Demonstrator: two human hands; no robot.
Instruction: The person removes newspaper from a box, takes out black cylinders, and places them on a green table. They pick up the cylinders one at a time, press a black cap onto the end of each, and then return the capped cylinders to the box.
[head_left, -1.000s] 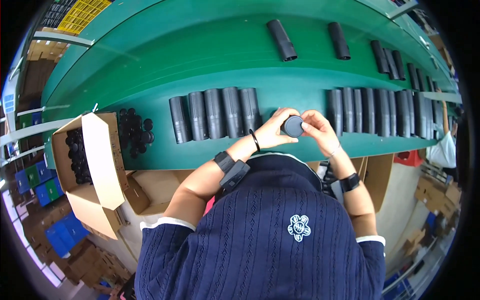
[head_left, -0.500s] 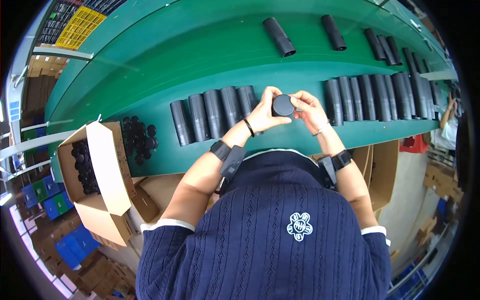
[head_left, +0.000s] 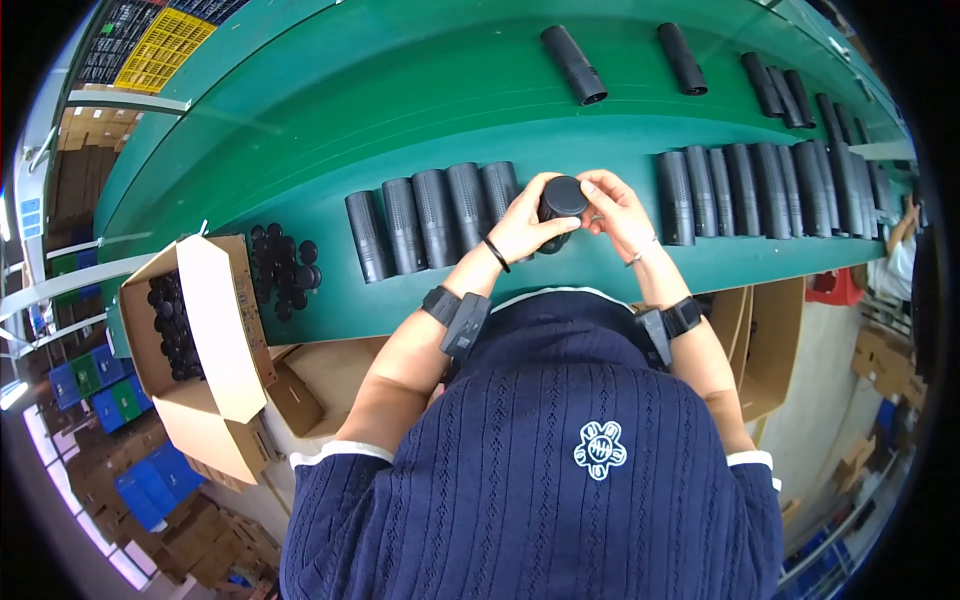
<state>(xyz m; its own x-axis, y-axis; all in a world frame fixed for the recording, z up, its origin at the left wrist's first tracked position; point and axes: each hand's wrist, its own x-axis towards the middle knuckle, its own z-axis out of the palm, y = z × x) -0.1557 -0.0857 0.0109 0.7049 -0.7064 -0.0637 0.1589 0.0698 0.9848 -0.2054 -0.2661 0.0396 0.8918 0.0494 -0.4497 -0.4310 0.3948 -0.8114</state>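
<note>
The left hand (head_left: 522,226) gripped a black tube (head_left: 553,244); the right hand (head_left: 622,217) pinched its cap (head_left: 564,195). Other tubes (head_left: 431,218) lay beside the left hand.

- Long, smooth green desk (head_left: 340,305), with a brighter green strip (head_left: 450,100) along its far side
- Loose cluster of small, round black caps (head_left: 286,272) at the left
- Five textured black cylinders (head_left: 434,215) in a row, left of centre
- Longer row of black tubes (head_left: 768,190) at right
</note>
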